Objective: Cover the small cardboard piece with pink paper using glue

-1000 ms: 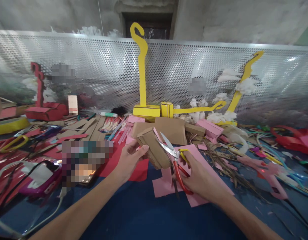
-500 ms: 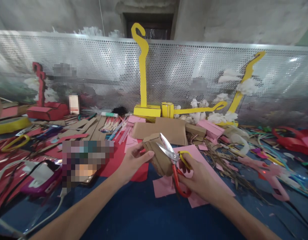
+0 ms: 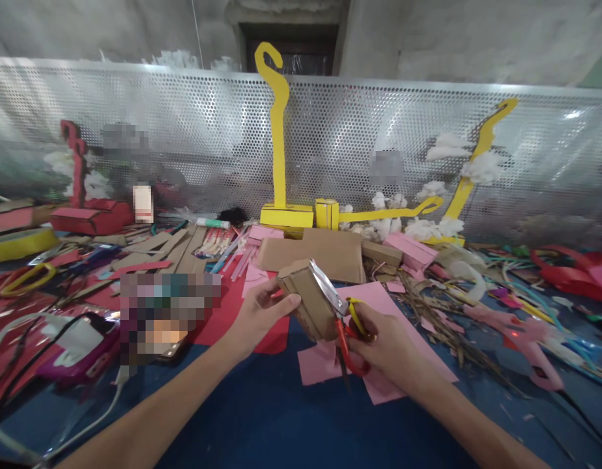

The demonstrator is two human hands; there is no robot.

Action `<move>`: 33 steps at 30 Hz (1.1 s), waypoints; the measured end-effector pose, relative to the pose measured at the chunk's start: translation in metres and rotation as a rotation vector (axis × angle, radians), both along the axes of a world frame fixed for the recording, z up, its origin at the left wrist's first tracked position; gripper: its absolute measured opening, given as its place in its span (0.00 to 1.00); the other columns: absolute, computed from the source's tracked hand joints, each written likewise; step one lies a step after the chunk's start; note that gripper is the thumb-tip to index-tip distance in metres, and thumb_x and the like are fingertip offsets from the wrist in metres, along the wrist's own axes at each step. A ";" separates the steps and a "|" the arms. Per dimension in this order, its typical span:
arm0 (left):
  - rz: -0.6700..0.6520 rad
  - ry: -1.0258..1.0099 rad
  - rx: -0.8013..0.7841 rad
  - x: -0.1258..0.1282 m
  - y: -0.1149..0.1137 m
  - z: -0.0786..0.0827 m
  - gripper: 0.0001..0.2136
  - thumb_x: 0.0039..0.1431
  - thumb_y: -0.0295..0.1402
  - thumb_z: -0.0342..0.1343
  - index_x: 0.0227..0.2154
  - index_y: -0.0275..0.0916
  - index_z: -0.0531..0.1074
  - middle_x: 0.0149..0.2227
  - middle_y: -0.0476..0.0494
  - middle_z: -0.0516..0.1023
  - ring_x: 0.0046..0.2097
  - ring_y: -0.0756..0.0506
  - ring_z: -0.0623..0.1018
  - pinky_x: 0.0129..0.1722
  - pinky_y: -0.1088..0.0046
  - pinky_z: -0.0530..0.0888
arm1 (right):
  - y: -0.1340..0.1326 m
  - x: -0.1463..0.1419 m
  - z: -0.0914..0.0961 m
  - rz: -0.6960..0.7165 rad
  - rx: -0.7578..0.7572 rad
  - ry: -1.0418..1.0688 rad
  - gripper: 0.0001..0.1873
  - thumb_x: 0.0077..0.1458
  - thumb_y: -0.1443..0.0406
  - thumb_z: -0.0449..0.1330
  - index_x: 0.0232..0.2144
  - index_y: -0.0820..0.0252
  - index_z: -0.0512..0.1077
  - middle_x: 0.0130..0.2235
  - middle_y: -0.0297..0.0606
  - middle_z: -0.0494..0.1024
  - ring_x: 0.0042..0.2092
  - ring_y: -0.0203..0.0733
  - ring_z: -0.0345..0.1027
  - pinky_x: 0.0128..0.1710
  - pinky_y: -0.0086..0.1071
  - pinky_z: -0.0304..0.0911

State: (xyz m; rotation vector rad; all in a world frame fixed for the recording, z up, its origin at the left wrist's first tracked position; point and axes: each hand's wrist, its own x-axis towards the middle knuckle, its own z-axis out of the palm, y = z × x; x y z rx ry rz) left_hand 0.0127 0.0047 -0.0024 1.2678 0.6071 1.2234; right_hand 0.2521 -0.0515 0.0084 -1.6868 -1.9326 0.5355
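A small brown cardboard box (image 3: pixel 308 303) is pinched at its left side by my left hand (image 3: pixel 264 319), thumb on the near face. My right hand (image 3: pixel 379 335) grips scissors (image 3: pixel 341 326) with one red and one yellow handle. The blades lie close together along the box's upper right edge, pointing up and left; whether they bite into the cardboard I cannot tell. Below the box and scissors are pieces of pink paper (image 3: pixel 318 366), and a red sheet (image 3: pixel 217 326) lies under my left hand.
Behind the box lies flat cardboard (image 3: pixel 333 251), backed by a yellow hooked stand (image 3: pixel 279 143) and a perforated metal panel (image 3: pixel 203 137). A pink glue gun (image 3: pixel 520 335) and dry twigs (image 3: pixel 447 326) lie right. At left are a purple power strip (image 3: pixel 79 361) and yellow tape (image 3: pixel 22 246).
The scissor blades have closed from spread apart to nearly together at the box's edge. My right hand's fingers have drawn the handles closer. My left hand keeps its hold.
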 end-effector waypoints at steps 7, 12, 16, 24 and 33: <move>0.001 -0.036 -0.045 0.000 0.001 -0.001 0.20 0.55 0.37 0.69 0.50 0.39 0.78 0.51 0.37 0.81 0.46 0.41 0.81 0.45 0.64 0.80 | 0.000 0.001 -0.002 -0.015 0.006 0.052 0.04 0.56 0.63 0.58 0.32 0.54 0.65 0.27 0.30 0.72 0.28 0.39 0.63 0.27 0.31 0.54; -0.010 -0.161 -0.256 -0.002 0.005 0.000 0.15 0.58 0.42 0.66 0.45 0.41 0.78 0.44 0.40 0.82 0.39 0.43 0.81 0.38 0.66 0.80 | -0.005 0.003 0.005 0.058 0.113 0.165 0.10 0.55 0.61 0.61 0.38 0.53 0.64 0.34 0.34 0.72 0.30 0.40 0.65 0.30 0.33 0.63; -0.164 -0.269 -0.551 -0.006 0.008 -0.001 0.18 0.59 0.49 0.62 0.45 0.42 0.76 0.43 0.38 0.81 0.38 0.41 0.82 0.37 0.62 0.81 | -0.009 0.005 0.010 0.098 0.124 0.176 0.14 0.57 0.60 0.60 0.43 0.52 0.61 0.37 0.34 0.71 0.32 0.41 0.68 0.33 0.35 0.67; -0.251 -0.335 -0.609 -0.013 0.007 0.001 0.13 0.61 0.41 0.63 0.44 0.39 0.76 0.40 0.39 0.83 0.39 0.42 0.83 0.36 0.68 0.80 | -0.011 0.004 0.017 0.078 0.086 -0.016 0.09 0.56 0.64 0.60 0.35 0.53 0.61 0.33 0.32 0.69 0.27 0.37 0.60 0.26 0.31 0.58; -0.255 -0.365 -0.589 -0.014 0.008 -0.001 0.13 0.60 0.39 0.62 0.44 0.39 0.75 0.39 0.39 0.83 0.38 0.42 0.82 0.37 0.65 0.80 | -0.010 -0.002 0.004 0.074 0.080 0.033 0.11 0.52 0.63 0.64 0.35 0.53 0.64 0.35 0.32 0.71 0.32 0.39 0.63 0.29 0.31 0.60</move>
